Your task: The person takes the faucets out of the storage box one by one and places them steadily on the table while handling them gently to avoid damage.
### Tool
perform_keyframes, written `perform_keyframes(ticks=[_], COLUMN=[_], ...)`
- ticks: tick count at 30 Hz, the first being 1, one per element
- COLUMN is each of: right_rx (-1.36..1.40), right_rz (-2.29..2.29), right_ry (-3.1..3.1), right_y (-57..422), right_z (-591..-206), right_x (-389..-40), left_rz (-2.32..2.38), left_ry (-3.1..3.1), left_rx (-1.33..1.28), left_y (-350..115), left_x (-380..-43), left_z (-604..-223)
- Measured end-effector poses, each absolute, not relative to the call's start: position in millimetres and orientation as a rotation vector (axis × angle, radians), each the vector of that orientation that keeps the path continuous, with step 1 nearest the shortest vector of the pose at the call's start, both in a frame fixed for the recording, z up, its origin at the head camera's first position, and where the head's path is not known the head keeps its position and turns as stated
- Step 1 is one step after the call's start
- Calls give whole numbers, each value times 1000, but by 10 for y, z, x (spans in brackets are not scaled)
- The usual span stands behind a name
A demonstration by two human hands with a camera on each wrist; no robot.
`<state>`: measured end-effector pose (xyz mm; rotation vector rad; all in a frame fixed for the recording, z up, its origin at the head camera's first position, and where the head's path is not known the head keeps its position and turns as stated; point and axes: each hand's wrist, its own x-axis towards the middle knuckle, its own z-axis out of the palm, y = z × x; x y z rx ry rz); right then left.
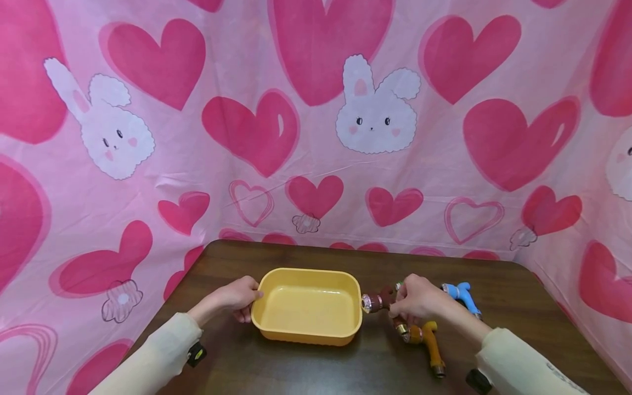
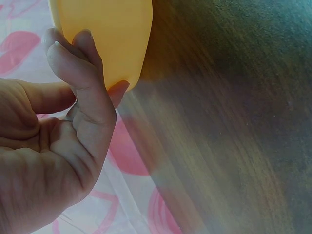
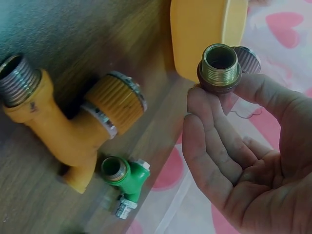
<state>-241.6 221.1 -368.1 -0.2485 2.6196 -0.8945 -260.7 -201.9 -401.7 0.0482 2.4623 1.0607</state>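
A yellow plastic tub (image 1: 310, 314) sits near the middle of the table, with nothing inside it. My left hand (image 1: 240, 298) grips its left rim, and the left wrist view shows bent fingers at the tub's corner. Just off the tub's right side, my right hand (image 1: 418, 300) holds a dark brown pipe fitting (image 1: 379, 301) between thumb and fingers. Its threaded brass end (image 3: 220, 66) points toward the right wrist camera. An orange pipe fitting (image 1: 432, 346) lies closest to this hand, on the near side. Most of a green fitting (image 3: 129, 176) is hidden behind the hand in the head view.
A blue pipe fitting (image 1: 463, 293) lies on the table beyond my right forearm. The dark wooden table (image 1: 276, 368) meets a pink cloth (image 1: 316, 159) printed with hearts and rabbits, which hangs at the back and both sides.
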Motion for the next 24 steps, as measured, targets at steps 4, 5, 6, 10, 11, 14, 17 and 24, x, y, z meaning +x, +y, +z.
perform_keyframes(ticks=[4,5,6,10,11,14,17,24], right_rx=[-276,-285,-287,-317,-318,-304,-289,-298], right_rz=[-916,-917,-921,-930,-932,-939,-944,-1000], right_ry=[2609,2609,2605,2604,2602,2601,2600,2568], right_y=[2283,2300,2314,2372,2383,2423,2467,2586], right_z=[-3710,-3717,-3721,-3745,-3749,-3758,-3760,-3784], right_x=[-2414,-2412,-2411,-2406,-2401,-2385,-2367,-2317], left_rz=[1059,1057,1053,1049,1050,1051,1055,1059], left_ry=[2465,2465,2466,2466,2466,2463,2461,2460], left_rx=[49,51,53,60,61,64,61,61], left_y=[-2024,-2026,-2028,-2038,-2038,-2038,-2033,-2033], left_x=[-2613,-2611,-2610,-2606,-2603,-2599,-2594,-2593], left_z=[-4015,-4013,-4012,-4013,-4010,-4005,-3995,-3993])
